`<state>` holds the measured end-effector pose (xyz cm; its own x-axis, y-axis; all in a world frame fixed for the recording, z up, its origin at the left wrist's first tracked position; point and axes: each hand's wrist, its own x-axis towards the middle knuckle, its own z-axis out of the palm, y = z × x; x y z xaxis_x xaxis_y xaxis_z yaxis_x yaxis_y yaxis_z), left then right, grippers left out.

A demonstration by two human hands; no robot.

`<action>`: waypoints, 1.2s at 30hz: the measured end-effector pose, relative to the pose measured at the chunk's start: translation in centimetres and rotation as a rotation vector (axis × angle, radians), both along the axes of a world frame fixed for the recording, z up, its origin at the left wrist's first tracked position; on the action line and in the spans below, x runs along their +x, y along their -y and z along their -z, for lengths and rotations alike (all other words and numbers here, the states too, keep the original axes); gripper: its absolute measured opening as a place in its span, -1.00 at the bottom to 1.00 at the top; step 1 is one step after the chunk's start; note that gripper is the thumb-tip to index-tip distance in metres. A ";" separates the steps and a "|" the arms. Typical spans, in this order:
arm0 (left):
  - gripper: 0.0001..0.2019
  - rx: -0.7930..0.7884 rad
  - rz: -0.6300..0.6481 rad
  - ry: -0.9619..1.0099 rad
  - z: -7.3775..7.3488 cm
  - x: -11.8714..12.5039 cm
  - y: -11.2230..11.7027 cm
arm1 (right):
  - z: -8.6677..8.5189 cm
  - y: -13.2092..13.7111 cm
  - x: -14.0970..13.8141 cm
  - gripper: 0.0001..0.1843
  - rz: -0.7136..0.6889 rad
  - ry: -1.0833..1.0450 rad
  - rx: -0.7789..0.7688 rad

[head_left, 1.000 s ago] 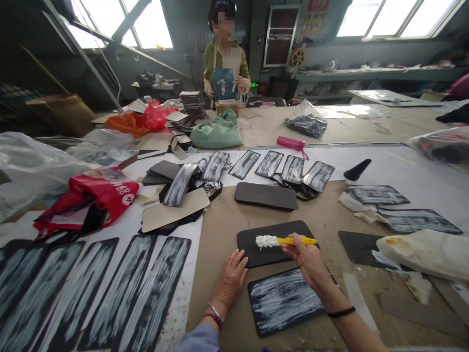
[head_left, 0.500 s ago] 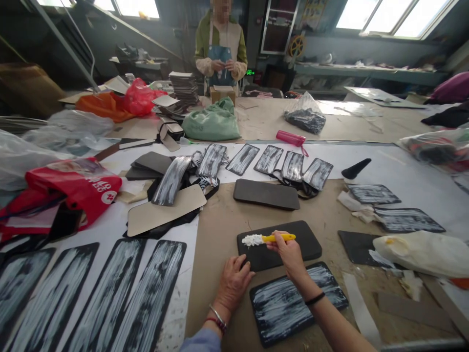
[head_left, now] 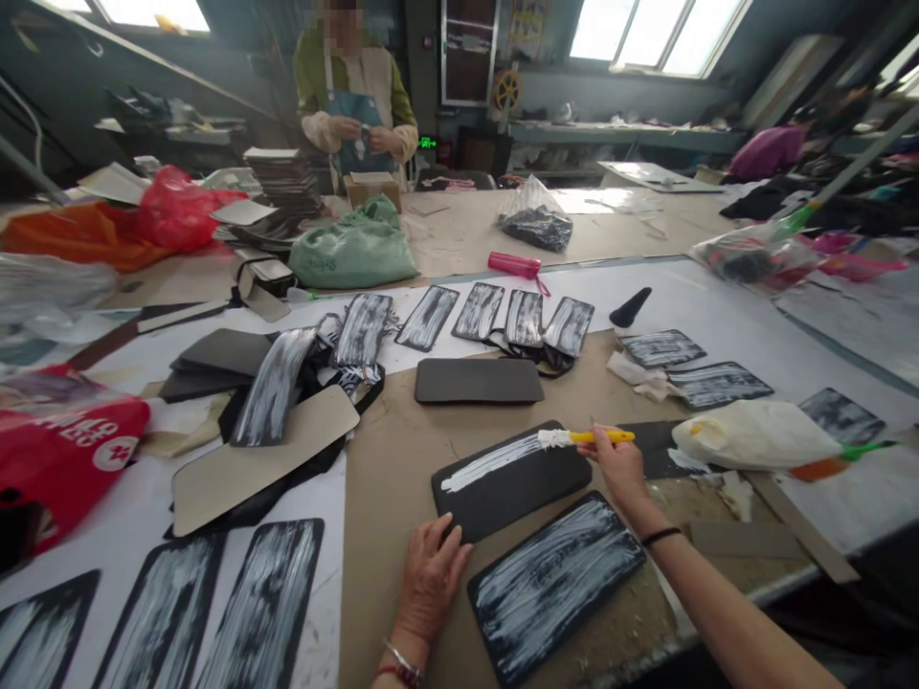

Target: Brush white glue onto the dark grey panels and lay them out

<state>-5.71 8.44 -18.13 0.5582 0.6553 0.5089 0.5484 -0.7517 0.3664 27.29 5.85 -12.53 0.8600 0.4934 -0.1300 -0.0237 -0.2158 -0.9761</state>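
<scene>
My right hand [head_left: 618,471] grips the yellow handle of a brush [head_left: 585,436], its bristles loaded with thick white paste. The bristles touch a black rectangular panel [head_left: 503,493], where a white streak runs from the left end to the brush. My left hand [head_left: 435,579] holds nothing; its fingers are stretched out, with the tips at the panel's lower left edge. Just below lies another black panel [head_left: 556,584], covered in streaky white. Beyond the panel being brushed is a bare dark panel [head_left: 480,381], apparently on top of another.
Coated panels [head_left: 265,593] lie at front left, others along the back. A beige panel [head_left: 265,464] rests on dark pieces. To the right sits a pale plastic bottle [head_left: 753,433]. A green bag [head_left: 355,244] and pink cylinder [head_left: 514,265] lie farther off; a person [head_left: 355,105] stands behind.
My right hand has drawn the brush rightward along the black panel, leaving a white streak. The view has turned to the right. My left hand stays by the panel's lower left edge.
</scene>
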 end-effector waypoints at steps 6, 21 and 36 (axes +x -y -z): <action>-0.85 0.037 0.019 0.033 -0.2 0.1 -0.2 | -0.8 0.9 2.2 -0.54 0.013 0.144 -0.109; -0.81 -0.022 0.124 -0.001 -0.7 -1.3 -1.5 | -2.5 6.7 -6.9 -0.62 -0.333 0.840 -0.148; -0.85 -0.292 0.113 0.128 -0.9 -1.6 -1.8 | -2.9 6.2 -19.8 -0.77 -0.470 0.438 0.068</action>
<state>-7.33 10.24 -17.21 0.5793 0.7215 0.3792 0.4033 -0.6580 0.6359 7.44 -0.34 -9.64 0.5168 0.8249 0.2289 0.4622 -0.0438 -0.8857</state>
